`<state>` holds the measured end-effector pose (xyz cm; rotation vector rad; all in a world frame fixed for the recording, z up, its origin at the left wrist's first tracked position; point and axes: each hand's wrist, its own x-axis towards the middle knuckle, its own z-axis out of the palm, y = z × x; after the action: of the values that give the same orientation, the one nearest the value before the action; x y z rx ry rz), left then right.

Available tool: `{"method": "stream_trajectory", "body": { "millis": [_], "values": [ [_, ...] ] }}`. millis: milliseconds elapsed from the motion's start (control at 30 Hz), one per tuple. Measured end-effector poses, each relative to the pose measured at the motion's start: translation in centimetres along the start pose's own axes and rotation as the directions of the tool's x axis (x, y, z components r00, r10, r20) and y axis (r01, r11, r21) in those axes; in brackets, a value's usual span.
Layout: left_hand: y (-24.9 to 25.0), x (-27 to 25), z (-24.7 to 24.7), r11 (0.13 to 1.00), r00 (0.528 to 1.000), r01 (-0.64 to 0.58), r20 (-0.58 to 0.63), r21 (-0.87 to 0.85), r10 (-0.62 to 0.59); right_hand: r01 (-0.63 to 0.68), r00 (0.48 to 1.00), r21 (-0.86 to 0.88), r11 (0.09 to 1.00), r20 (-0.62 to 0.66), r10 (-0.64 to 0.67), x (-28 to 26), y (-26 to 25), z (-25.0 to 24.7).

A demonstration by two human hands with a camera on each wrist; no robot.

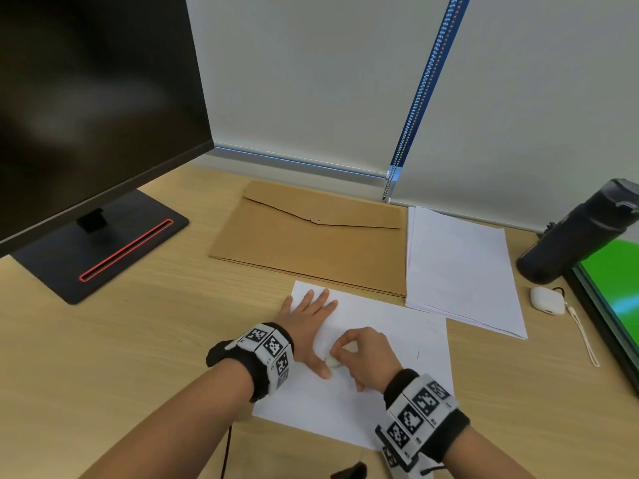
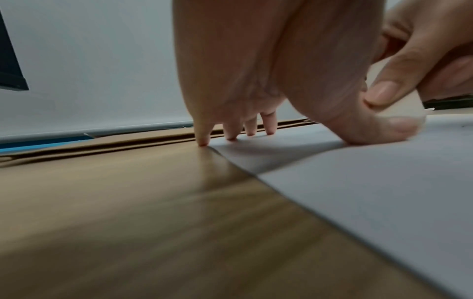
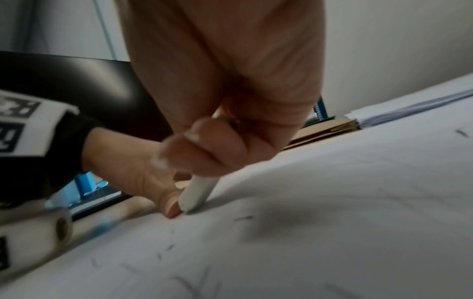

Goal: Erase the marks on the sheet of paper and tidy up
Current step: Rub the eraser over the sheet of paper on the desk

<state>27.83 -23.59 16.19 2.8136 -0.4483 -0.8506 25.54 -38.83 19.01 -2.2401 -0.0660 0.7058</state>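
A white sheet of paper (image 1: 390, 333) lies on the wooden desk (image 1: 138, 340), with faint pencil marks (image 3: 243, 218) and dark eraser crumbs on it. My left hand (image 1: 307, 326) lies flat, fingers spread, pressing the sheet's left part; its fingertips (image 2: 231, 137) touch the paper near the far corner. My right hand (image 1: 363, 354) pinches a white eraser (image 1: 333, 361) and holds its lower end (image 3: 195, 196) against the paper right beside my left thumb (image 3: 171, 204). The eraser (image 2: 399, 107) also shows in the left wrist view, under my right thumb.
A brown envelope folder (image 1: 311, 243) lies behind the sheet, a stack of white paper (image 1: 460, 271) to its right. A monitor with a black stand (image 1: 100, 243) is at the left. A dark bottle (image 1: 574, 236), a white earbud case (image 1: 546, 300) and a green-screened device (image 1: 619, 292) sit at the right.
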Motion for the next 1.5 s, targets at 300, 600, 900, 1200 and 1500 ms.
{"method": "stream_trajectory", "body": {
  "millis": [300,600,900,1200,1500],
  "values": [
    [-1.8,-1.1,-0.1,1.000,1.000,0.005,0.018,0.023,-0.005,-0.064,0.996,0.172,0.983,-0.057,0.075,0.1,1.2,-0.8],
    [-1.3,-1.0,-0.4,0.999,0.997,0.030,0.072,0.038,-0.032,0.029,0.993,-0.167,0.986,0.115,-0.010,1.0,-0.4,-1.2],
    [-1.5,-0.9,-0.3,0.998,0.996,0.052,0.067,0.020,-0.053,0.144,0.986,-0.176,0.974,0.106,-0.127,2.3,-1.0,-1.5],
    [-1.4,-0.9,-0.3,0.998,0.996,0.060,0.061,0.021,-0.061,0.088,0.995,-0.059,0.994,0.057,-0.084,3.7,-1.4,-1.8],
    [-1.3,-0.9,-0.4,0.998,0.996,0.060,0.069,0.029,-0.062,0.071,0.997,-0.047,0.996,0.011,-0.070,4.0,-2.2,-1.3]
  ]
}}
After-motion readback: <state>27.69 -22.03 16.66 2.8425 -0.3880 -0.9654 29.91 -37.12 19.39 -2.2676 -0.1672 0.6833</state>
